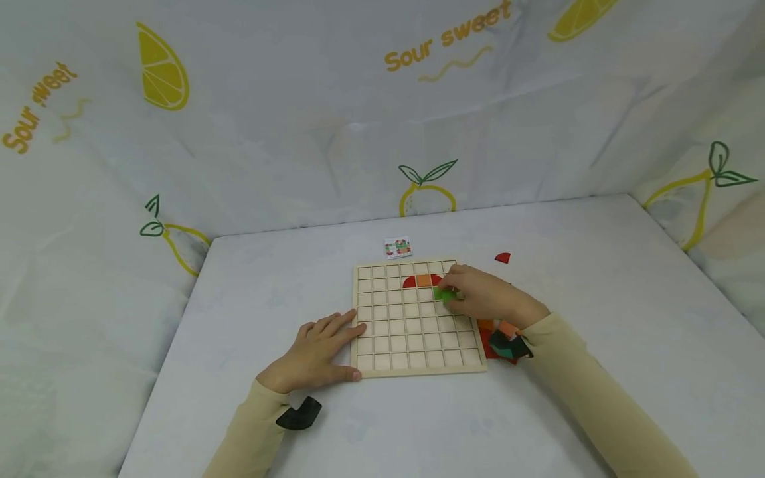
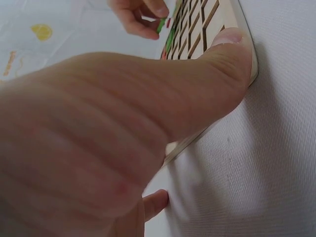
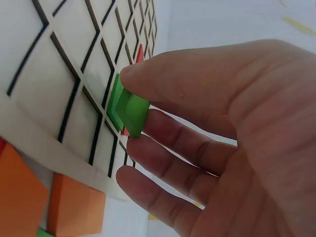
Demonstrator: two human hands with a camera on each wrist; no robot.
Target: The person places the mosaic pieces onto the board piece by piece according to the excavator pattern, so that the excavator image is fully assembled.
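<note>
Right hand: your right hand (image 1: 481,292) pinches a green piece (image 3: 137,111) between thumb and fingertips, over the right part of the grid board (image 1: 397,327).
Left hand: your left hand (image 1: 317,352) has its fingers spread along the board's left edge, gripping nothing.
Green neighbour: a second green piece (image 3: 114,108) lies in the grid right beside the held one.
Catch risk: the held piece looks tilted, so letting go early could leave it propped on a divider or on that neighbour.
Nudge risk: your fingertips work close to the right-hand red piece (image 1: 436,279) and might knock it askew.
Slide risk: if your left hand eases off, a sideways push could shift the board.
Right wrist view: shows your pinch, partly covered from the head.
Left wrist view: shows your thumb tip resting on the board's corner.
Head view only: shows the pattern card (image 1: 398,247) beyond the board.
</note>
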